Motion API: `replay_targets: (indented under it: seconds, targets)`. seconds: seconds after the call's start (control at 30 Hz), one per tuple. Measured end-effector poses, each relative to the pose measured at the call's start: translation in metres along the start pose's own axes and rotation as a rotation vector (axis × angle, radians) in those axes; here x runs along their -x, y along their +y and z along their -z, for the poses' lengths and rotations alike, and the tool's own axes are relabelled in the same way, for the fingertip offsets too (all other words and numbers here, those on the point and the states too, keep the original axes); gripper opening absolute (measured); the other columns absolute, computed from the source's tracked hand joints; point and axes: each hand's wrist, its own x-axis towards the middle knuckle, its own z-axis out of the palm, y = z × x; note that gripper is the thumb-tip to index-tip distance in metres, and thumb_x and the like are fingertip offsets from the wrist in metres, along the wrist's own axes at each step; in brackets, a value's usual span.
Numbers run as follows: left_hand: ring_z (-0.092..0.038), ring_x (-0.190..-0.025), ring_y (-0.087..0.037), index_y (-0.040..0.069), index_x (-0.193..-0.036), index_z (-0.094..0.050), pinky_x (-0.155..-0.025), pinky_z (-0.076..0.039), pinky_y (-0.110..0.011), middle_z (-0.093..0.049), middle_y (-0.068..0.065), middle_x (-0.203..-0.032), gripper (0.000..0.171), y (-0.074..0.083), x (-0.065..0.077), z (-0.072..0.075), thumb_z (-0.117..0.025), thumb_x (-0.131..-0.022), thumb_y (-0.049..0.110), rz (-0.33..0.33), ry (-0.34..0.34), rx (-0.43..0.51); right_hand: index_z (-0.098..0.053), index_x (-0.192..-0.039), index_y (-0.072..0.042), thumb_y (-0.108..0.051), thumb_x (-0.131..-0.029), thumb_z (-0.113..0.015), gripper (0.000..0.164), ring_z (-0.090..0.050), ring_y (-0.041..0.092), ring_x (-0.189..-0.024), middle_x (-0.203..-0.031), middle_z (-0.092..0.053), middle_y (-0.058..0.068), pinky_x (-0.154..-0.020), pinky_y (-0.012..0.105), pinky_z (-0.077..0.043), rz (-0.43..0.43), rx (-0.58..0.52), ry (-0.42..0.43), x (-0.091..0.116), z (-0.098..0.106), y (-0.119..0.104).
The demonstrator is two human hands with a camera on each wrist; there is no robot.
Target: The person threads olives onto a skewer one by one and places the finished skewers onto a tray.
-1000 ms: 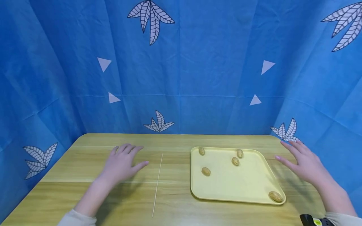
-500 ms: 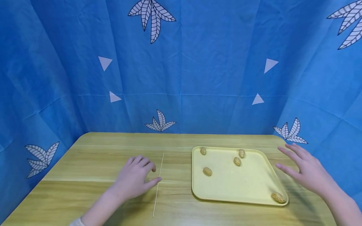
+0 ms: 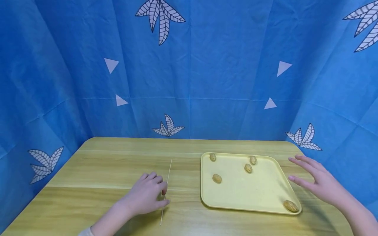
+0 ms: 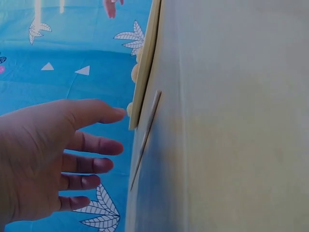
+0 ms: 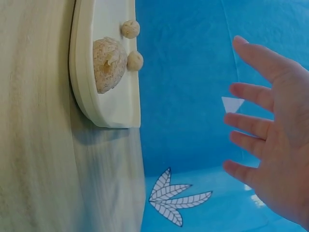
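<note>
1. Held the left hand (image 3: 147, 194) low over the table (image 3: 97, 167), knuckles up, fingers loosely bent, thumb parted from them: open.
2. Reached in with the left forearm from the near left, placing thumb and forefinger above the thin stick (image 4: 146, 134), apart from it in the left wrist view.
3. Raised the right hand (image 3: 320, 183) beside the tray's right edge, open, with fingers spread and thumb pointing left.
4. Had the stick lying on the table, slightly slanted, pointing away, left of the pale yellow tray (image 3: 251, 191).
5. Had five walnuts (image 3: 217, 178) scattered in the tray, including one in the near right corner.
6. Faced a blue curtain (image 3: 224, 65) printed with leaves and triangles.
</note>
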Motion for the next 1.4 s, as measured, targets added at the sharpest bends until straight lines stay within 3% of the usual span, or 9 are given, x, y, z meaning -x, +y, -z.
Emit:
replay_targets:
  seconds: [0.1, 0.17, 0.3, 0.4, 0.53, 0.63, 0.9, 1.07, 1.4]
  targets:
    - [-0.040, -0.080, -0.009, 0.026, -0.075, -0.057, -0.077, -0.037, -0.034, -0.045, 0.015, -0.077, 0.027, 0.000, 0.001, -0.001, -0.074, -0.078, 0.047, -0.006, -0.031, 0.001, -0.050, -0.141, -0.016, -0.021, -0.087, -0.072, 0.058, -0.008, -0.009, -0.143, -0.143, -0.043, 0.025, -0.091, 0.076, -0.026, 0.001, -0.007, -0.013, 0.001, -0.002, 0.001]
    - [-0.039, -0.079, -0.008, 0.026, -0.073, -0.056, -0.075, -0.036, -0.033, -0.045, 0.016, -0.075, 0.028, 0.001, 0.001, -0.001, -0.074, -0.077, 0.047, -0.006, -0.055, 0.005, -0.052, -0.140, -0.017, -0.021, -0.087, -0.072, 0.057, -0.008, -0.023, -0.132, -0.141, -0.045, 0.023, -0.089, 0.073, -0.029, 0.002, -0.010, -0.025, 0.001, -0.003, 0.002]
    - [-0.038, -0.076, -0.007, 0.026, -0.070, -0.055, -0.073, -0.035, -0.032, -0.043, 0.015, -0.073, 0.028, 0.002, 0.003, -0.003, -0.075, -0.077, 0.045, 0.005, -0.087, 0.020, -0.053, -0.138, -0.018, -0.021, -0.086, -0.073, 0.056, -0.015, -0.025, -0.126, -0.138, -0.048, 0.017, -0.092, 0.062, -0.034, 0.007, -0.003, -0.033, 0.001, -0.004, 0.003]
    - [-0.037, -0.074, -0.007, 0.025, -0.067, -0.054, -0.071, -0.033, -0.030, -0.044, 0.015, -0.071, 0.027, 0.004, 0.003, -0.004, -0.075, -0.076, 0.040, 0.010, -0.093, 0.029, -0.055, -0.136, -0.019, -0.022, -0.085, -0.074, 0.055, -0.019, -0.027, -0.122, -0.134, -0.051, 0.011, -0.101, 0.033, -0.032, 0.008, 0.003, -0.030, 0.001, -0.006, 0.005]
    - [-0.037, -0.073, -0.007, 0.026, -0.065, -0.053, -0.070, -0.032, -0.028, -0.044, 0.015, -0.070, 0.026, 0.005, 0.004, -0.004, -0.075, -0.075, 0.035, 0.018, -0.115, 0.039, -0.057, -0.133, -0.017, -0.021, -0.083, -0.076, 0.053, -0.021, -0.029, -0.119, -0.128, -0.054, 0.008, -0.088, 0.002, -0.020, 0.028, -0.008, -0.042, 0.003, -0.011, 0.005]
    - [-0.038, -0.072, -0.007, 0.026, -0.063, -0.051, -0.071, -0.033, -0.030, -0.043, 0.015, -0.069, 0.025, 0.005, 0.004, -0.005, -0.074, -0.074, 0.031, 0.031, -0.134, 0.043, -0.059, -0.131, -0.017, -0.022, -0.083, -0.076, 0.052, -0.022, -0.028, -0.118, -0.127, -0.056, 0.007, -0.087, 0.003, -0.023, 0.034, -0.012, -0.066, 0.003, -0.013, 0.004]
    - [-0.041, -0.072, -0.010, 0.024, -0.057, -0.050, -0.075, -0.036, -0.035, -0.046, 0.013, -0.067, 0.025, 0.007, 0.004, -0.004, -0.072, -0.069, 0.024, 0.126, -0.165, 0.070, -0.063, -0.123, -0.015, -0.015, -0.080, -0.077, 0.045, -0.040, -0.020, -0.110, -0.121, -0.058, -0.017, -0.073, 0.024, -0.046, 0.080, -0.103, -0.176, 0.005, -0.014, 0.008]
    - [-0.045, -0.075, -0.013, 0.022, -0.059, -0.057, -0.079, -0.037, -0.039, -0.051, 0.011, -0.069, 0.020, 0.008, 0.004, -0.005, -0.074, -0.068, 0.024, 0.202, -0.176, 0.077, -0.063, -0.115, -0.012, -0.010, -0.080, -0.076, 0.038, -0.050, -0.010, -0.100, -0.110, -0.061, -0.016, -0.066, 0.025, -0.042, 0.094, -0.177, -0.262, 0.007, -0.014, 0.014]
    - [-0.044, -0.072, -0.015, 0.019, -0.053, -0.054, -0.077, -0.037, -0.041, -0.050, 0.006, -0.065, 0.027, 0.006, 0.002, -0.004, -0.076, -0.067, 0.026, 0.291, -0.161, 0.025, -0.061, -0.105, -0.011, -0.006, -0.080, -0.075, 0.030, -0.046, 0.000, -0.088, -0.099, -0.058, -0.007, -0.060, 0.024, -0.034, 0.124, -0.280, -0.396, 0.010, -0.017, 0.026]
